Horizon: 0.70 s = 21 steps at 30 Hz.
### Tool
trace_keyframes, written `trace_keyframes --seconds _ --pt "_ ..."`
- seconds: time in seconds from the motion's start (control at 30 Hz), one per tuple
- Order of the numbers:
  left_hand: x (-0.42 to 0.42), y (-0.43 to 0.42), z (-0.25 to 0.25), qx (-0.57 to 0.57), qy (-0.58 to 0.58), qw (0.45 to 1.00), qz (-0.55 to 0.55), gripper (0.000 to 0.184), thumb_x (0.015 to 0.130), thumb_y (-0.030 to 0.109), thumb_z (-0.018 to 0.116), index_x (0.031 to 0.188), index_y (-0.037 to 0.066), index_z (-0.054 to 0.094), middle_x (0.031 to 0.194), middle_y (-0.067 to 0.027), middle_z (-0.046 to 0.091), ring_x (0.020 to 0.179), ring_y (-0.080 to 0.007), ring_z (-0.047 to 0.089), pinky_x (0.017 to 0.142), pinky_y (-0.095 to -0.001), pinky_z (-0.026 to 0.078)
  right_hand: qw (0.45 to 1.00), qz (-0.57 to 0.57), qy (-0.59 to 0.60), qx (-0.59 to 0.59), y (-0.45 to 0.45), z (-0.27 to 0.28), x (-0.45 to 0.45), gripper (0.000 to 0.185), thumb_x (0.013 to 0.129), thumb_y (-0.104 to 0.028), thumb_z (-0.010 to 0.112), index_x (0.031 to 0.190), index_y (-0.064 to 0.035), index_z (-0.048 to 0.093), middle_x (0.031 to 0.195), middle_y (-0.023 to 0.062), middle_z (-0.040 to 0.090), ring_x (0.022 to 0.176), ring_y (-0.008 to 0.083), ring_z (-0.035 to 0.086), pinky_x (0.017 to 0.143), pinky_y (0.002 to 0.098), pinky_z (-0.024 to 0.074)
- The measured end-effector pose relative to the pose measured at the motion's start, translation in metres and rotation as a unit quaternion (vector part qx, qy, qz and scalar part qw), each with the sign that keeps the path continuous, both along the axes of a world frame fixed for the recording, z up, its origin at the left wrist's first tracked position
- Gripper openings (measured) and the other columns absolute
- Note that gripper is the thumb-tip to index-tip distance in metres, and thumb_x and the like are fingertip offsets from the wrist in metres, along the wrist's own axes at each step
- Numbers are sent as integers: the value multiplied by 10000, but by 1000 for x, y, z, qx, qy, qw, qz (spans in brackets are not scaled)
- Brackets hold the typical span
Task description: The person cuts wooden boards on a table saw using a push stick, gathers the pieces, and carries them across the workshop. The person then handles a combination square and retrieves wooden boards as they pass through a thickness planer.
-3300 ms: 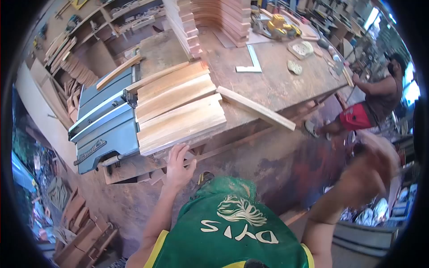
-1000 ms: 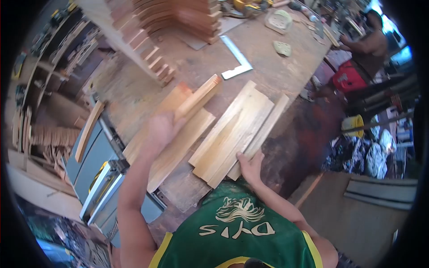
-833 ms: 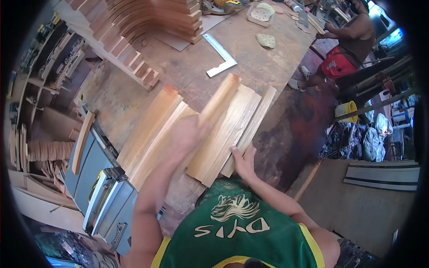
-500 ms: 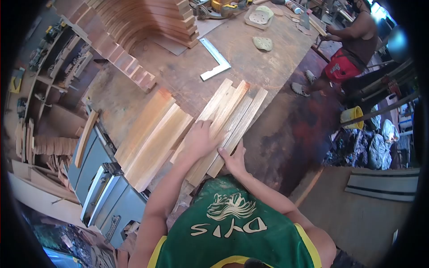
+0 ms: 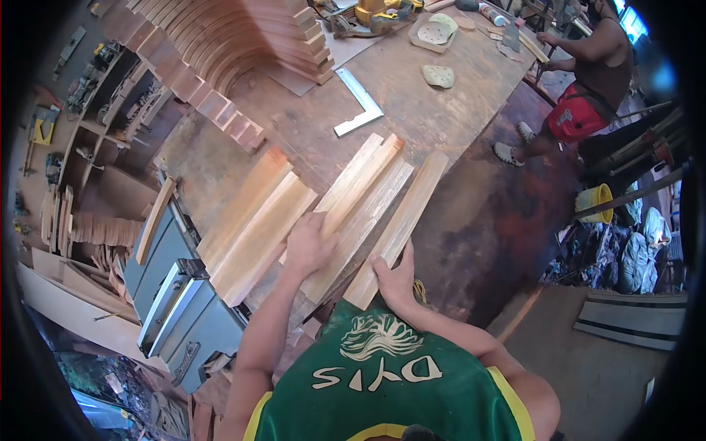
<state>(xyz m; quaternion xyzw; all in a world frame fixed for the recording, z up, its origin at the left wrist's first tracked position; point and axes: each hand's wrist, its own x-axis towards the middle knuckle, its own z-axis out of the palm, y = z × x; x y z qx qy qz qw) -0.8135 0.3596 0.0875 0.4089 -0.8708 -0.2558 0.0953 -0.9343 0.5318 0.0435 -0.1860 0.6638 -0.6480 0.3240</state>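
Note:
My left hand (image 5: 309,246) is closed over the near left part of a group of wooden strips (image 5: 360,184) lying side by side on the workbench. My right hand (image 5: 397,279) grips a single wooden strip (image 5: 409,213) by its near end, thumb on top and fingers curled around its right side. A gap separates this strip from the group, and its near end reaches my green shirt. Left of the group lie wider wooden boards (image 5: 254,224), set edge to edge.
On the workbench (image 5: 401,99) lie a metal square (image 5: 360,103), sanding discs (image 5: 438,76) and a tall stack of curved wooden pieces (image 5: 243,44). A blue-grey machine (image 5: 180,294) adjoins its left side. Another person (image 5: 588,81) stands beyond the right edge, near a yellow bucket (image 5: 594,202).
My right hand has drawn one strip away from the group, opening a gap. My left hand has shifted slightly left and down along the other strips.

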Motion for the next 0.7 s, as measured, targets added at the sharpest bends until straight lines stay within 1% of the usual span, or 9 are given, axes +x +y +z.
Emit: trace_keyframes --seconds 0.07,0.13,0.23,0.33,0.4,0.47,0.53,0.57,0.7 --pt "4 -3 0 0 10 1000 -5 551 802 270 738 1244 -35 616 1219 -234 642 1148 -392 610 1007 -452 471 999 9 -19 -40 -3 14 10 945 835 -220 761 1523 72 182 1344 259 460 1240 329 506 1073 425 412" --pt "8 -7 -4 2 17 1000 -22 545 821 291 738 1250 -23 621 1224 -232 642 1159 -394 604 1018 -449 465 999 34 30 -19 -14 6 24 928 872 -266 736 1525 83 177 1371 283 414 1245 345 487 1080 428 400" --pt "16 -14 5 135 74 988 -29 539 856 342 735 1252 -8 631 1291 -239 605 1228 -389 563 1062 -458 433 989 108 61 76 -24 -2 43 922 904 -323 705 1529 95 170 1378 318 366 1228 369 468 1077 429 392" --pt "50 -54 -19 18 62 997 -31 709 845 424 756 1354 -22 545 1390 -229 530 1300 -393 493 1116 -464 382 975 155 63 144 -34 5 55 904 922 -347 679 1527 104 180 1327 320 373 1143 346 501 1004 414 432" --pt "81 -89 6 -32 0 999 -1 880 801 486 776 1448 -7 440 1520 -245 390 1420 -408 351 1188 -483 285 968 170 67 172 -33 11 51 885 933 -354 663 1523 108 192 1279 312 393 1069 315 538 935 398 474" --pt "125 -141 -8 5 -114 993 32 1108 716 558 814 1532 11 301 1579 -275 281 1482 -423 236 1218 -498 220 975 136 112 136 -26 -7 55 853 926 -283 680 1525 92 202 1228 264 401 984 251 540 871 366 492" --pt "153 -177 1 27 -202 977 61 1206 669 589 828 1553 7 250 1598 -290 228 1501 -428 180 1226 -506 191 976 99 167 95 -20 -2 60 827 922 -199 692 1536 64 205 1164 195 417 942 210 515 847 355 487" --pt "164 -183 2 40 -246 966 74 1255 645 605 835 1563 5 225 1607 -297 201 1511 -430 152 1231 -510 177 948 101 290 81 -14 12 61 814 882 -140 715 1513 64 244 1207 213 406 1037 255 487 906 378 458" --pt "171 -161 -7 -3 -228 973 47 1305 618 600 846 1569 -5 189 1629 -285 147 1508 -463 127 1222 -554 158 894 158 420 -1 -10 45 63 784 810 -112 750 1448 66 329 1264 260 401 1081 343 467 933 415 437"
